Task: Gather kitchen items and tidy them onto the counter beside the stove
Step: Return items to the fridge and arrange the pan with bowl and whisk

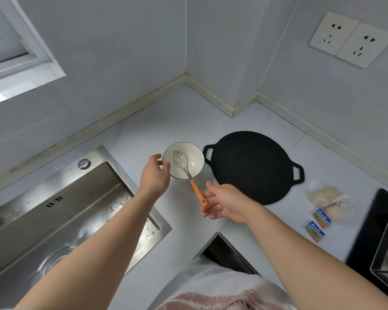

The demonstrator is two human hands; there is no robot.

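Observation:
A white bowl with a dark rim stands on the pale counter between the sink and a black pan. A wire whisk lies in it, its orange handle sticking out over the near rim. My left hand is at the bowl's left rim, thumb and fingers pinched on the edge. My right hand is spread open at the tip of the handle, whose end touches my fingers without being gripped.
A black two-handled griddle pan lies right of the bowl. A steel sink is on the left. A bag of pale round pieces and two small packets lie beside the black stove at right. Wall sockets are above.

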